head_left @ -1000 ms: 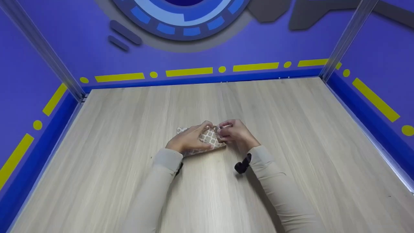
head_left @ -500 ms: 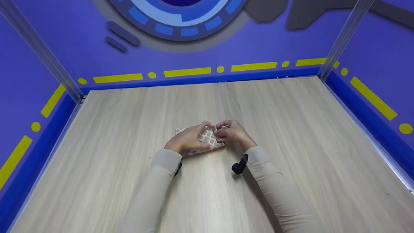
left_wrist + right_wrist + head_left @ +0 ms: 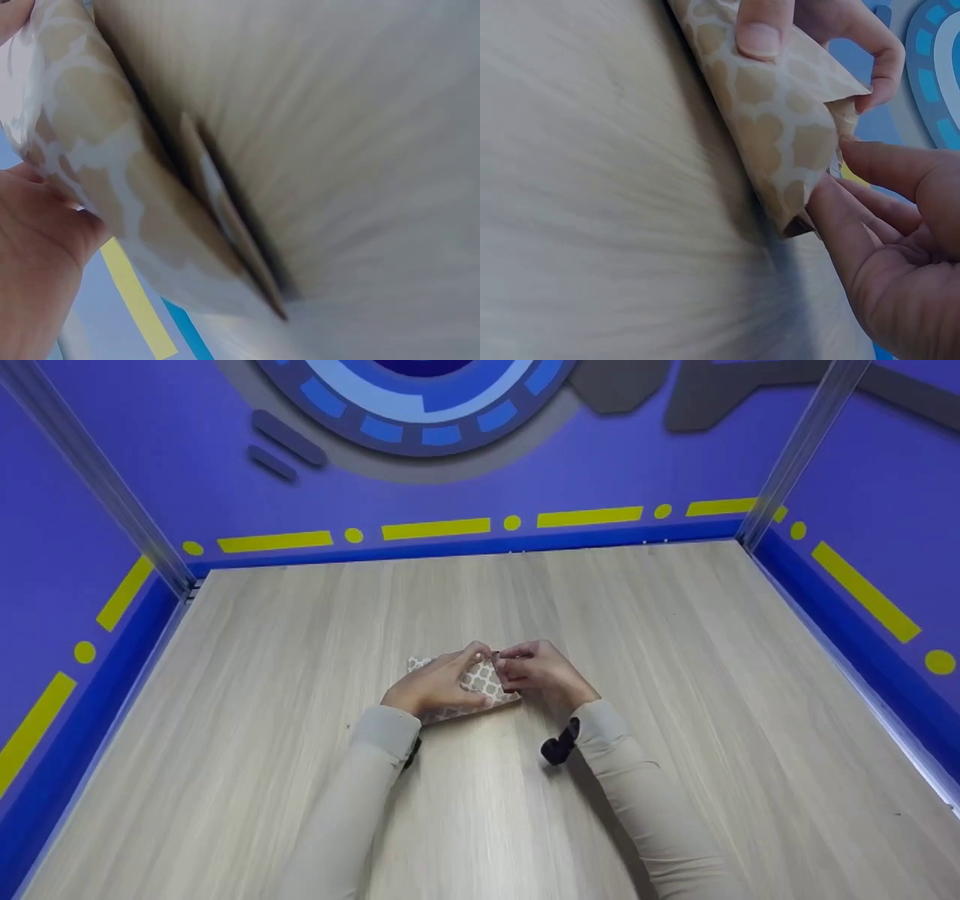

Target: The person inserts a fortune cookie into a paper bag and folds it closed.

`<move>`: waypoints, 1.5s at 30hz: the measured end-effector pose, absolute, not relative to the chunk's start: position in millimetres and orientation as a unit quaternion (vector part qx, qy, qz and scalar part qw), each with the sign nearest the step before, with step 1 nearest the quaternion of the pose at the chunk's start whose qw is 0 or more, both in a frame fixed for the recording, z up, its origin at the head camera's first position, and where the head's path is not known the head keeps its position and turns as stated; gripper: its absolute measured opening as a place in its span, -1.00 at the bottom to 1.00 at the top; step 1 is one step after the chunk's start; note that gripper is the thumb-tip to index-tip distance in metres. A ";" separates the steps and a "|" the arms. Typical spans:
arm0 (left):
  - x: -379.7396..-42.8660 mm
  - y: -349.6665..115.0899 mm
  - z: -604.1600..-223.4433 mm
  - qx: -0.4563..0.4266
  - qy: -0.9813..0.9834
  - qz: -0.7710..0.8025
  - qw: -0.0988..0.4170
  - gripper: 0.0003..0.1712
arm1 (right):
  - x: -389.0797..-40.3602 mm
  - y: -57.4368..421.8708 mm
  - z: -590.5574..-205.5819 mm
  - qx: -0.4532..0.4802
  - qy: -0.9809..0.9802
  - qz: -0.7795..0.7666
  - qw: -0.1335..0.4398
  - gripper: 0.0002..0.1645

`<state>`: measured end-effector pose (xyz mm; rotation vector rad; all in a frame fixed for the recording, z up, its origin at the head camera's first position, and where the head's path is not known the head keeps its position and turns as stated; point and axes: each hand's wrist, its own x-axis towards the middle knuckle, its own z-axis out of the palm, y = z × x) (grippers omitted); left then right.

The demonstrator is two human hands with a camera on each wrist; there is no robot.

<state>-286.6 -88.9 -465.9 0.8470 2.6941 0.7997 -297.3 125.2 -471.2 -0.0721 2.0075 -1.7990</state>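
A flat packet in tan-and-white patterned paper (image 3: 482,681) lies between the two hands near the middle of the table. Across its top, my left hand (image 3: 435,687) grips it, thumb (image 3: 760,30) pressing near the close edge and fingers at the far edge. With thumb and fingertips my right hand (image 3: 547,671) pinches the paper at the packet's right end. There, in the right wrist view, the paper end (image 3: 844,112) stands partly folded, with a gap at its lower corner. A thin paper edge (image 3: 232,217) sticks out along the packet's side in the left wrist view.
The light wood-grain table (image 3: 300,615) extends around the hands. Blue wall panels (image 3: 450,502) with yellow marks enclose it at the back and sides. A black wrist device (image 3: 559,746) hangs under the right cuff.
Both hands stay on the packet almost in place. The right fingers have shifted slightly left against the paper at the packet's right end.
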 end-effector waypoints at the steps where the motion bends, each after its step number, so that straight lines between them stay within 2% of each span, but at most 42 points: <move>1: -286.5 -88.8 -466.0 0.288 0.913 0.272 0.103 -0.26 | -297.3 127.0 -470.7 -0.035 0.730 -0.646 0.222 -0.55; 10: -287.1 -88.2 -465.5 0.291 0.910 0.277 0.103 -0.21 | -297.9 144.1 -461.6 -0.033 0.755 -0.621 0.206 -0.56; 15: -287.3 -88.5 -465.7 0.285 0.912 0.275 0.105 -0.19 | -296.1 146.7 -457.5 -0.029 0.723 -0.648 0.238 -0.53; 26: -286.4 -86.1 -468.6 0.300 0.907 0.276 0.105 -0.21 | -293.2 142.6 -460.5 -0.053 0.698 -0.660 0.271 -0.24; 45: -282.8 -83.9 -465.9 0.274 0.912 0.284 0.114 -0.16 | -295.5 125.1 -462.8 -0.049 0.665 -0.678 0.309 -0.05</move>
